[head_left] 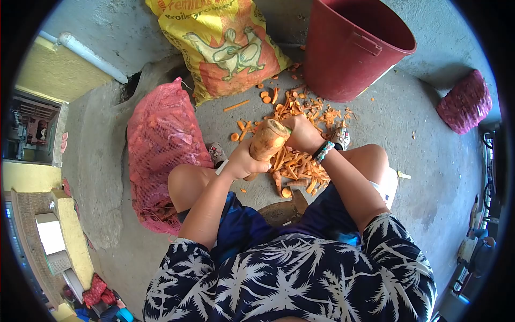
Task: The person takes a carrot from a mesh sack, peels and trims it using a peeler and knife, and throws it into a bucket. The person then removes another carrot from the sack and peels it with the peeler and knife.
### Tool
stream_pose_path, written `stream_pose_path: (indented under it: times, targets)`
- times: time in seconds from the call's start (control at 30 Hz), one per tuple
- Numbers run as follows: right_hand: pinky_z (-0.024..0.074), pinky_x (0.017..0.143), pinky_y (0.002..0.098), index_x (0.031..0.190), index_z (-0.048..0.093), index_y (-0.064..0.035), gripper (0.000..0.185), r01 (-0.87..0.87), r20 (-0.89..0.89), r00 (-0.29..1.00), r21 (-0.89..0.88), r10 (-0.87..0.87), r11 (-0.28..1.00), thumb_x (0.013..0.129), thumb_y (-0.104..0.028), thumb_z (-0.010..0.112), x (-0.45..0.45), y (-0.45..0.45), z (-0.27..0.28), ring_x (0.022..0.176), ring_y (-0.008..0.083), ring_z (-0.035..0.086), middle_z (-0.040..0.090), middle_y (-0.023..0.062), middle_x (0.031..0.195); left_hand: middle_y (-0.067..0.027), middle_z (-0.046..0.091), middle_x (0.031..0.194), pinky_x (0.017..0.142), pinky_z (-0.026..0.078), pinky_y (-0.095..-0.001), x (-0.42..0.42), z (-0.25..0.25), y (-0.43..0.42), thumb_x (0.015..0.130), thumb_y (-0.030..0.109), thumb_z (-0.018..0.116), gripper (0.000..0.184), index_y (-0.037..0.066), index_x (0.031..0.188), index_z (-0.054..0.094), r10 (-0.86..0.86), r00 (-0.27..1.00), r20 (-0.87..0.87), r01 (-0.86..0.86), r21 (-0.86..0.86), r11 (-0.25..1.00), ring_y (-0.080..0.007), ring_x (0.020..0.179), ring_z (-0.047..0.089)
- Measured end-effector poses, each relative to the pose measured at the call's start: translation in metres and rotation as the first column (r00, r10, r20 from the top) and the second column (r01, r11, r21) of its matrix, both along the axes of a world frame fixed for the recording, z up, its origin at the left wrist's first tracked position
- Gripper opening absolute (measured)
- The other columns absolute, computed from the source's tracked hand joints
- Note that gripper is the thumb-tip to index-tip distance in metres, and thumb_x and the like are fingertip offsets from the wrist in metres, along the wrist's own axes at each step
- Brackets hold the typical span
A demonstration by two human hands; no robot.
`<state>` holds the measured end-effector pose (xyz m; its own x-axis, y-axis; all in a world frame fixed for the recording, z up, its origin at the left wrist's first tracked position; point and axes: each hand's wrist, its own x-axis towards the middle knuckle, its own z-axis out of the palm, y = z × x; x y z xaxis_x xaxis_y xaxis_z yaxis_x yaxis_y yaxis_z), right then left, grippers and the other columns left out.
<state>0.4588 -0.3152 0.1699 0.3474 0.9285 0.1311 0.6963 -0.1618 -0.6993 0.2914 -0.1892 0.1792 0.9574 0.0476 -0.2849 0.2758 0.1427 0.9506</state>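
Left hand (242,161), right of a bulging net sack (166,155) seemingly yet to be worked, was wrapped round a thick root (267,140) above the floor (407,110). Orange scraps (299,167) below suggested some work done; the right hand (303,134) was curled round something green (289,130), mostly hidden.

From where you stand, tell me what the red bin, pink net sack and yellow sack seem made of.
Red bin: probably plastic, dull; its handle looks moulded.
Pink net sack: likely synthetic mesh; contents show through.
Yellow sack: perhaps woven plastic, printed, creased; weave unclear.
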Motion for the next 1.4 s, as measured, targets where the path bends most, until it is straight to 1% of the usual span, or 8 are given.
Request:
stream_pose_path:
  times: [0.23, 0.47, 0.6, 0.7, 0.8, 1.1, 1.17, 1.4]
  targets:
    - [0.0481, 0.066, 0.0392, 0.083, 0.062, 0.0, 0.024, 0.039, -0.08, 0.994, -0.429, -0.081, 0.902, 0.066, -0.017, 0.064, 0.003, 0.014, 0.005, 0.07, 0.0335, 0.06, 0.061, 0.0193, 0.077, -0.0059, 0.054, 0.07, 0.055, 0.045, -0.0268, 0.0, -0.014, 0.014, 0.059, 0.013, 0.066, 0.036, 0.002, 0.091, 0.052, -0.018, 0.998, -0.066, 0.004, -0.209, 0.978, -0.0143, 0.057, 0.053]
    - [0.0485, 0.056, 0.0335, 0.065, 0.059, -0.0004, 0.017, -0.082, -0.195, 0.978, -0.059, 0.069, 0.995, 0.068, -0.016, 0.064, 0.001, 0.021, -0.018, 0.053, 0.0246, 0.059, 0.058, 0.0121, 0.055, -0.0087, 0.054, 0.07, 0.052, 0.043, -0.0268, -0.006, -0.026, 0.006, 0.059, 0.02, 0.062, 0.045, 0.0, 0.097, 0.049, -0.098, 0.993, -0.063, 0.029, -0.681, 0.731, -0.016, 0.055, 0.052]
    - [0.05, 0.059, 0.0338, 0.07, 0.061, -0.0011, 0.015, -0.044, -0.01, 0.999, -0.293, 0.043, 0.955, 0.07, -0.016, 0.063, 0.006, 0.03, -0.061, 0.06, 0.0281, 0.061, 0.061, 0.0149, 0.064, -0.0078, 0.052, 0.067, 0.047, 0.041, -0.0245, -0.005, -0.013, -0.004, 0.06, 0.022, 0.066, 0.048, -0.001, 0.098, 0.048, -0.319, 0.948, -0.011, 0.224, -0.691, 0.687, -0.015, 0.053, 0.051]
    - [0.0507, 0.063, 0.0338, 0.08, 0.063, -0.0015, 0.02, -0.046, -0.364, 0.931, -0.15, -0.012, 0.988, 0.071, -0.019, 0.063, 0.019, 0.016, -0.188, 0.072, 0.0263, 0.063, 0.064, 0.0154, 0.078, -0.0084, 0.053, 0.071, 0.045, 0.042, -0.0245, 0.005, -0.049, -0.018, 0.065, 0.05, 0.069, 0.07, -0.002, 0.105, 0.046, -0.399, 0.899, 0.183, 0.428, -0.564, 0.706, -0.0147, 0.053, 0.052]
    - [0.0505, 0.065, 0.0378, 0.084, 0.065, -0.0023, 0.021, -0.141, 0.061, 0.922, -0.865, 0.381, 0.481, 0.071, -0.019, 0.063, 0.029, -0.014, -0.115, 0.077, 0.0264, 0.062, 0.064, 0.0158, 0.084, -0.0097, 0.054, 0.074, 0.053, 0.047, -0.0273, 0.014, -0.04, 0.007, 0.064, 0.076, 0.044, 0.092, 0.0, 0.114, 0.042, 0.011, 1.0, 0.004, -0.006, -0.655, 0.755, -0.0174, 0.055, 0.054]
    - [0.0503, 0.054, 0.0323, 0.08, 0.065, 0.0001, 0.017, 0.287, 0.288, 0.95, -0.647, -0.122, 0.706, 0.073, -0.016, 0.062, 0.018, -0.012, -0.094, 0.064, 0.0249, 0.064, 0.065, 0.0147, 0.074, -0.0051, 0.053, 0.099, 0.084, 0.042, -0.0277, 0.022, -0.016, 0.037, 0.071, 0.01, 0.072, 0.045, 0.004, 0.107, 0.046, 0.507, 0.757, 0.412, -0.544, -0.032, 0.838, -0.012, 0.093, 0.053]
    - [0.0499, 0.054, 0.03, 0.089, 0.063, 0.0028, 0.031, 0.116, -0.455, 0.823, -0.45, -0.34, 0.885, 0.073, -0.022, 0.069, 0.013, -0.009, -0.088, 0.064, 0.0184, 0.063, 0.065, 0.0128, 0.073, -0.0056, 0.051, 0.101, 0.084, 0.044, -0.0314, 0.023, -0.026, 0.039, 0.073, 0.004, 0.068, 0.045, 0.006, 0.11, 0.042, 0.519, 0.746, 0.418, -0.554, -0.044, 0.832, -0.0151, 0.095, 0.053]
    - [0.0459, 0.048, 0.0239, 0.084, 0.062, 0.0055, 0.021, 0.219, -0.817, 0.43, -0.318, -0.384, 0.923, 0.07, -0.009, 0.07, -0.038, -0.006, -0.043, 0.058, 0.0112, 0.06, 0.064, 0.0095, 0.069, -0.0086, 0.048, 0.107, 0.079, 0.05, -0.0406, 0.026, -0.016, 0.027, 0.076, 0.002, 0.062, 0.052, 0.011, 0.116, 0.032, 0.726, 0.647, 0.235, -0.598, -0.434, 0.674, -0.0221, 0.096, 0.054]
